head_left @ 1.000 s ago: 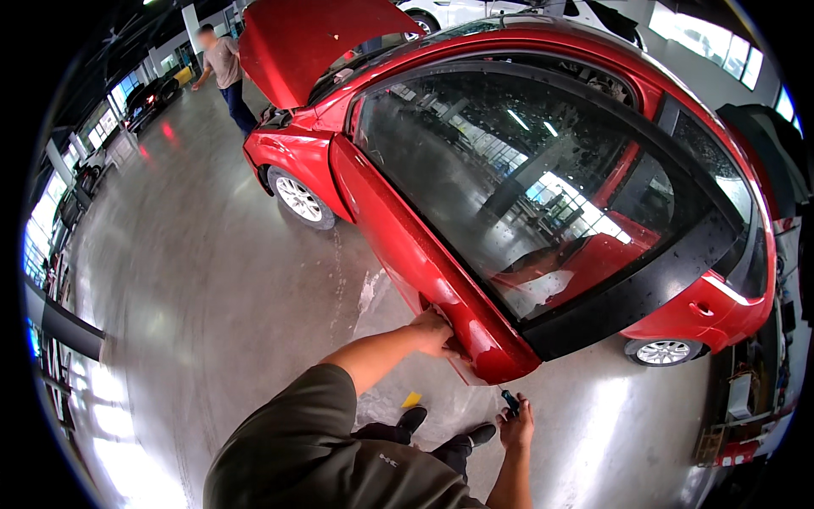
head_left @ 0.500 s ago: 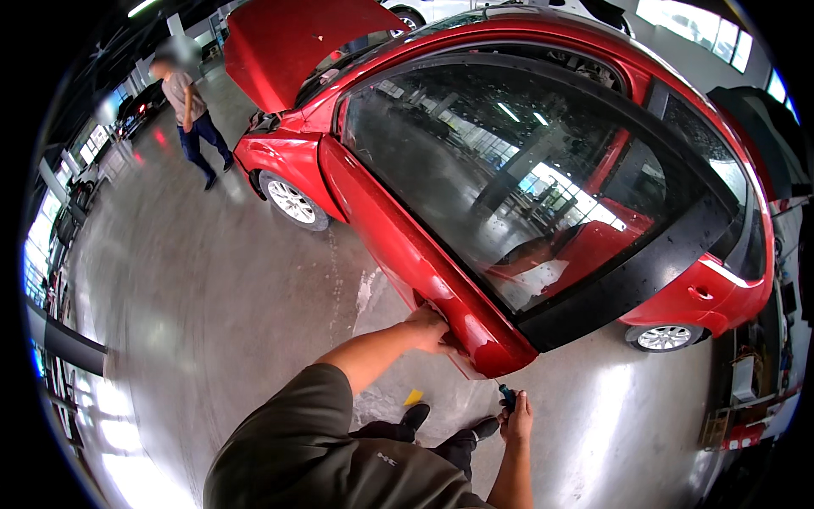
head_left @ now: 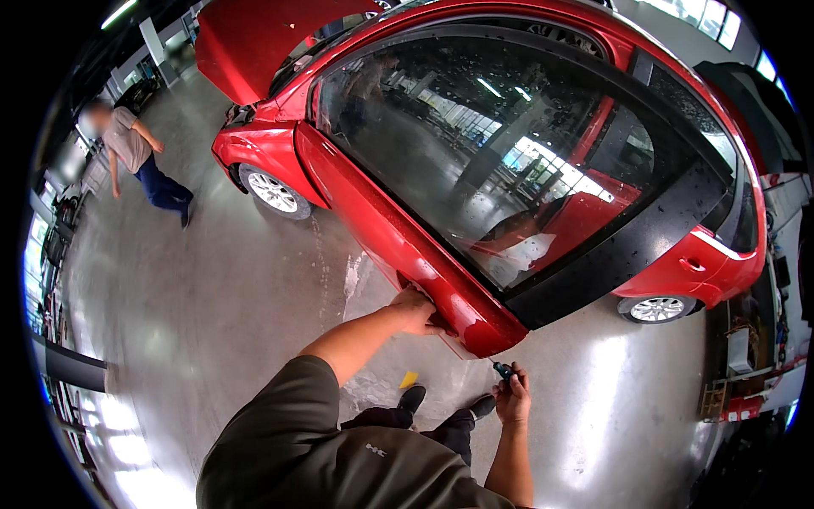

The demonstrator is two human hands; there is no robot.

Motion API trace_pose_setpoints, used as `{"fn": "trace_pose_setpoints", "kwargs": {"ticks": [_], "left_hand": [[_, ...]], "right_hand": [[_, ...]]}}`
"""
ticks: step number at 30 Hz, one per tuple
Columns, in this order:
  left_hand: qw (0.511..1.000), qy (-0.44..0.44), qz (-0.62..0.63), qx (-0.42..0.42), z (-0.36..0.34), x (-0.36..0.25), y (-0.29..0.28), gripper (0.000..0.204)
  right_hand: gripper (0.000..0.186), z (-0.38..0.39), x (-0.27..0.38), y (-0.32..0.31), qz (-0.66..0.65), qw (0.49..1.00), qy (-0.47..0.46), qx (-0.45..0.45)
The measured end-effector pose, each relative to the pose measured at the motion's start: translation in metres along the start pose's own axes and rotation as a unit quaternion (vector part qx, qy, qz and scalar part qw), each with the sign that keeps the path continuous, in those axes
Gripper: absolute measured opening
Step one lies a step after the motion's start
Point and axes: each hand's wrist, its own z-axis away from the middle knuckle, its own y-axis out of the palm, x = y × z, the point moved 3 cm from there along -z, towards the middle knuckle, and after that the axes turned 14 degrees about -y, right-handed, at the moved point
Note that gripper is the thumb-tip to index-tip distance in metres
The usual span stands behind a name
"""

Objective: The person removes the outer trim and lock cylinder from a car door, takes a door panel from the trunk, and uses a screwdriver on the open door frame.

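Note:
The red car door (head_left: 462, 310) stands swung out from the car, its dark window above the painted panel. My left hand (head_left: 414, 311) is closed at the door's outer side near its rear end, its fingers partly hidden by the panel. Whether they wrap a handle there cannot be made out. My right hand (head_left: 514, 394) is closed round a screwdriver (head_left: 503, 370) with a dark teal handle. Its thin shaft points up and left to the door's lower rear corner, and the tip is too small to make out.
The red car (head_left: 254, 151) has its hood (head_left: 246, 51) raised. A person (head_left: 144, 157) walks on the grey floor at the far left. A small yellow piece (head_left: 409, 380) lies by my shoes. Shelving and boxes (head_left: 739, 349) stand along the right side.
The car and door sit a little higher and further left in view. The other person has moved left and nearer. Both my hands keep their places at the door.

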Motion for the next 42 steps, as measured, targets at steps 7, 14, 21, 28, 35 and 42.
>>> {"fn": "trace_pose_setpoints", "kwargs": {"ticks": [7, 14, 21, 28, 35, 42], "left_hand": [[0.998, 0.025, -0.011, -0.049, 0.008, -0.007, 0.001, 0.048], [1.0, 0.003, -0.007, 0.006, 0.002, -0.005, 0.006, 0.041], [0.998, 0.003, -0.051, -0.023, -0.018, 0.004, 0.016, 0.046], [0.998, -0.029, -0.06, 0.005, -0.012, 0.0, 0.02, 0.049], [0.999, -0.027, -0.017, -0.022, -0.007, -0.015, 0.009, 0.048], [0.998, -0.029, 0.002, -0.061, -0.006, -0.014, 0.015, 0.048]], "right_hand": [[0.027, 0.004, 0.007, -0.004, 0.096, 0.993, 0.058, 0.046], [0.035, -0.012, -0.015, -0.038, 0.149, 0.982, 0.103, 0.051], [0.027, -0.005, 0.003, 0.001, 0.03, 0.999, -0.027, 0.029], [0.032, 0.004, 0.015, 0.005, 0.062, 0.996, 0.064, 0.01], [0.03, -0.01, -0.001, -0.024, 0.122, 0.984, 0.096, 0.084], [0.033, -0.003, -0.008, -0.01, 0.056, 0.997, -0.058, -0.002]]}}
